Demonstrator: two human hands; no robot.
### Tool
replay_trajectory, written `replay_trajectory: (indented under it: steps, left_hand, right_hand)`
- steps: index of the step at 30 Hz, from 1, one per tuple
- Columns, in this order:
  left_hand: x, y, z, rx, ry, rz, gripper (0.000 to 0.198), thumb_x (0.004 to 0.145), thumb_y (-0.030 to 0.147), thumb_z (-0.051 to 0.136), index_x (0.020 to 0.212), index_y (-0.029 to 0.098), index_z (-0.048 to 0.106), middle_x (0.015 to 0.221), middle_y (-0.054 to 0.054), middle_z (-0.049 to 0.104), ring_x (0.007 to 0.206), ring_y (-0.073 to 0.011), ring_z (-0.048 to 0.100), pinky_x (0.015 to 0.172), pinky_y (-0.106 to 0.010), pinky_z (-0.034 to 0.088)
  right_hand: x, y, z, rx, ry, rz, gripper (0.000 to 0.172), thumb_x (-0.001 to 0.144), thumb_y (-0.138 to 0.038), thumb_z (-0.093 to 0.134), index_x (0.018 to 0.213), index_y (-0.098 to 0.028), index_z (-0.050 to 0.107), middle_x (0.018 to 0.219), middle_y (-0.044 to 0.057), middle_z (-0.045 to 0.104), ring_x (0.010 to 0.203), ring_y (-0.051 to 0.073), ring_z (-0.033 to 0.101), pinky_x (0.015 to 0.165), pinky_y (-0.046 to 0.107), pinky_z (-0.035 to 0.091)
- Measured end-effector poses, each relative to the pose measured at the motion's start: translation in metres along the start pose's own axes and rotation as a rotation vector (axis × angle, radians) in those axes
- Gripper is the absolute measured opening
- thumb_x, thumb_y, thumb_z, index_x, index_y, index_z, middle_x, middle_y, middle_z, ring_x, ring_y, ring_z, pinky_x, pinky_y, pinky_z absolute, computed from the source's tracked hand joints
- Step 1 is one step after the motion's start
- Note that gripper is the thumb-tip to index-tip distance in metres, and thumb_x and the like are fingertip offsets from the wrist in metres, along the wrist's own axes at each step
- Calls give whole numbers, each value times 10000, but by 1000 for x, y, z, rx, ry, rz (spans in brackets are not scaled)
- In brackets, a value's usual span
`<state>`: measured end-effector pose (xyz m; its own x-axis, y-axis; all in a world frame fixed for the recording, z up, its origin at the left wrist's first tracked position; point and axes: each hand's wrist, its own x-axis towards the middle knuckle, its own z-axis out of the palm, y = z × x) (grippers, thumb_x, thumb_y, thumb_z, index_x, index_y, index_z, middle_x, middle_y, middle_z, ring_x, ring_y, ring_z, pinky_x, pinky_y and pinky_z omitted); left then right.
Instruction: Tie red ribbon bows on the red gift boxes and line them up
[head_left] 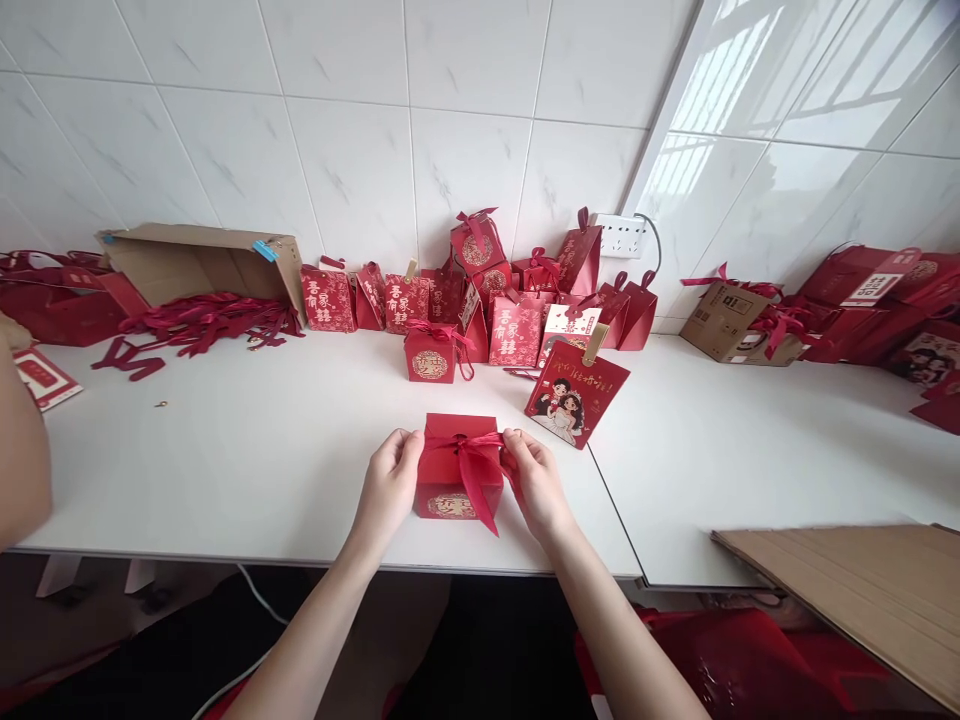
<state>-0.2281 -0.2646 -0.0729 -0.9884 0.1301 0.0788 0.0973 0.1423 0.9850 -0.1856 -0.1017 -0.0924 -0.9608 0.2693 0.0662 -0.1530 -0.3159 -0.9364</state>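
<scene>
Head view shows a red box (439,470) standing on the bench (225,440), near the middle of its front edge, with a ribbon (475,478) knotted across its top and one tail hanging down over the gold emblem on its front. The left hand (388,480) pinches the ribbon between thumb and fingers at the box's left side; the right hand (534,482) pinches it at the right side. Whether each holds a loop or a loose end, I cannot tell. Nothing else appears to brace the box, so a harder tug from one side could twist it or drag it toward the front edge. Uneven pull would likely leave the bow lopsided, and the satin-looking ribbon may slip loose if either pinch slackens. Too much tension could crease the top, which looks like thin card. A couple bag (577,400) stands just beyond the right hand, toward the back edge; a wide outward sweep might knock it over. The small box (430,360) behind, nearer the back edge, seems safer, being well apart from both hands.
</scene>
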Motion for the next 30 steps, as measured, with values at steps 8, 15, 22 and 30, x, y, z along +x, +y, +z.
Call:
replay_trajectory:
  steps: [8, 15, 22, 30]
  left_hand:
    - [2, -7, 5, -64, 25, -1, 338, 838, 447, 454, 620, 213, 344, 581, 52, 315, 533, -108, 300, 491, -221, 288]
    - [6, 10, -18, 19, -90, -16, 380, 781, 577, 450, 712, 205, 490, 747, -22, 562, 791, -211, 573, 711, -323, 484]
    - [23, 53, -23, 469, -244, 531, 196, 843, 360, 472, 831, 231, 620, 978, -27, 609, 994, -206, 568, 930, -345, 436]
    - [36, 52, -7, 572, -514, 567, 200, 836, 347, 501, 759, 231, 645, 915, -32, 634, 951, -211, 579, 875, -323, 449]
  right_hand:
    - [-1, 2, 2, -36, 65, -26, 392, 788, -515, 565, 614, -206, 399, 587, -50, 405, 545, 103, 359, 566, 250, 318]
    - [-23, -20, -22, -144, 166, -157, 316, 883, -495, 393, 786, -212, 495, 656, -31, 434, 608, 135, 435, 635, 284, 390]
    - [-70, -23, -7, -990, 164, -825, 169, 851, -314, 573, 940, -186, 508, 841, 46, 530, 762, 171, 503, 666, 295, 422]
    - [-70, -7, 21, -1292, 304, -1026, 79, 879, -126, 533, 923, -168, 583, 737, 25, 519, 655, 130, 473, 635, 278, 362]
